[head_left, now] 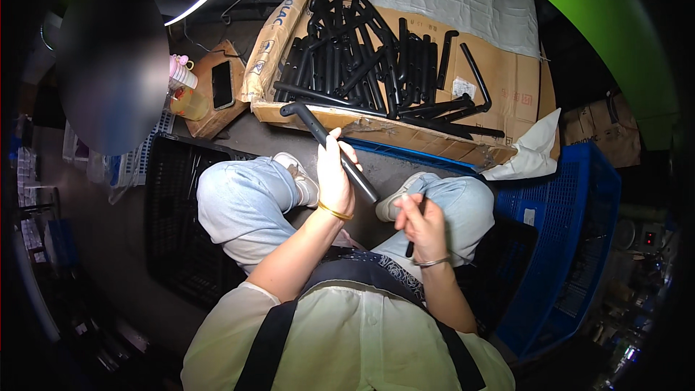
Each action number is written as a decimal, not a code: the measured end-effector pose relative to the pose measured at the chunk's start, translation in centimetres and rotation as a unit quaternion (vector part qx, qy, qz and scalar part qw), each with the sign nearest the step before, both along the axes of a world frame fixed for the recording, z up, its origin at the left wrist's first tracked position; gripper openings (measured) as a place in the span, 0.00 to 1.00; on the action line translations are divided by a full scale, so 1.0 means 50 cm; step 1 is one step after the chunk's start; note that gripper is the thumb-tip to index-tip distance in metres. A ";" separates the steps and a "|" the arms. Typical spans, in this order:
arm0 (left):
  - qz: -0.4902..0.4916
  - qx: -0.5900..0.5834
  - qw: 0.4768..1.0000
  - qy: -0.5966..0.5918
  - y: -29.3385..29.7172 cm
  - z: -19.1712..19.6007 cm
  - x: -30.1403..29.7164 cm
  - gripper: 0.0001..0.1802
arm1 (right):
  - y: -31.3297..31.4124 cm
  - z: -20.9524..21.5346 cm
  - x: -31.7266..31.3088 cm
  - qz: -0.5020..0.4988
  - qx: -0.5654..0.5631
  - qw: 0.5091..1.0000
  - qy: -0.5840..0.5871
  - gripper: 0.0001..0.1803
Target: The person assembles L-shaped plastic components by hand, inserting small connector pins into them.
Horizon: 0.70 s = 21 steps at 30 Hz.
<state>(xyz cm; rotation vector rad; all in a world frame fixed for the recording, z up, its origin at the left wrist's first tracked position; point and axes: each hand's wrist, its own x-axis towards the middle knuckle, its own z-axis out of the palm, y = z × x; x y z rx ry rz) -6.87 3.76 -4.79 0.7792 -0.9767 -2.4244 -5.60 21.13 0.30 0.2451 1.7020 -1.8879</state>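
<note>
My left hand (335,182) is wrapped round a black bent tube (316,126), held aslant above my lap. Its short bent end points up and left, and its straight end comes down toward my right hand. Slightly apart from that lower end, my right hand (426,230) is closed, with thumb and fingers drawn together. A short dark stick-like end (410,249) sticks out below it; most of that thing is hidden in the palm, so its kind does not show. Beyond my knees, many similar black tubes (347,65) lie heaped in an open cardboard box (507,87).
A wooden stool or box (203,124) at the left bears a phone (222,85) and a cup with yellowish liquid (190,103). Dark crates (174,210) flank my legs. A blue plastic crate (554,246) stands at the right. White sheeting (532,148) hangs over the cardboard's right corner.
</note>
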 end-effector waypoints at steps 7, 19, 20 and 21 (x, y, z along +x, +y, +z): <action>-0.110 0.058 0.992 0.017 0.015 0.024 0.001 0.27 | 0.014 0.044 0.022 0.043 0.083 0.991 0.096 0.16; -0.325 -0.040 0.945 -0.013 -0.023 0.101 0.075 0.33 | -0.066 0.071 0.031 0.219 0.121 0.943 0.222 0.12; -0.325 -0.039 0.945 -0.015 -0.024 0.099 0.078 0.33 | -0.067 0.068 0.031 0.223 0.120 0.940 0.227 0.12; -0.326 -0.060 0.943 -0.013 -0.025 0.097 0.081 0.33 | -0.068 0.066 0.032 0.227 0.119 0.938 0.232 0.12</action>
